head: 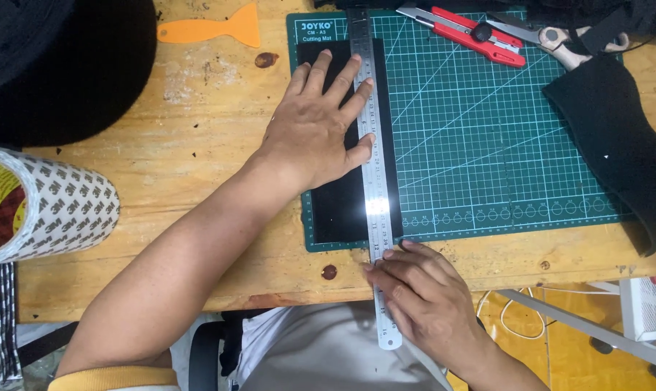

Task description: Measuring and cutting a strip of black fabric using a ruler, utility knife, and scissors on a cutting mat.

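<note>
Steel ruler laid lengthwise over black sheet, running from far edge of green cutting mat across its near edge and out past near edge of the desk; overhanging end sits in front of the torso. Placement reads as a straightedge set along the right portion of the sheet, a narrow black strip showing to the right of the ruler. Sheet lies flat on the left part of the mat, long side parallel to mat's left edge. Left hand pressed flat, palm down, fingers spread wide over sheet, fingertips reaching onto the ruler; nothing enclosed, weight apparently pinning sheet and ruler together against slip. Right hand at near edge of the desk, fingers loosely curled, fingertips touching the ruler's right side just below the mat's near edge; no full grasp, more a steadying nudge for alignment. Red utility knife and scissors resting untouched at far right part of mat, well apart from both hands. Black fabric piece at right edge. Orange scraper at far edge, left of mat. Large tape roll at left edge.
</note>
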